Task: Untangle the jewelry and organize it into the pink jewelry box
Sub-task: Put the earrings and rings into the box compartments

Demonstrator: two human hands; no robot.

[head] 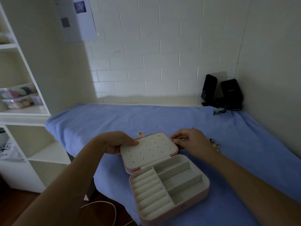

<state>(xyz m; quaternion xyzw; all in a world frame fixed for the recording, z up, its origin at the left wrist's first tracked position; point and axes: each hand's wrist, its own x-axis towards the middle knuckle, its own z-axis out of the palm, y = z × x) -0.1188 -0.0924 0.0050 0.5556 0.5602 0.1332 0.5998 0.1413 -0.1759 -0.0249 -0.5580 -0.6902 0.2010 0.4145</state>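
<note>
While the pink rectangular jewelry box lies open on the blue towel-like cloth covering the table, both hands are at its lid. The cream-lined lid panel, dotted with small earring holes, tilts back from the base, whose cream interior shows a block of ring rolls on the left and 3 long slots on the right — all bare. The left hand grips the lid's left edge, thumb laid on the cream panel and fingers curled behind. The right hand sits at the lid's right edge with fingers pinched together; whether they grasp anything I cannot tell. Just right of that wrist, a small cluster of metallic jewelry pieces rests on the cloth. In the far corner stand 2 black upright speakers, and a white open shelf unit lines the left side.
</note>
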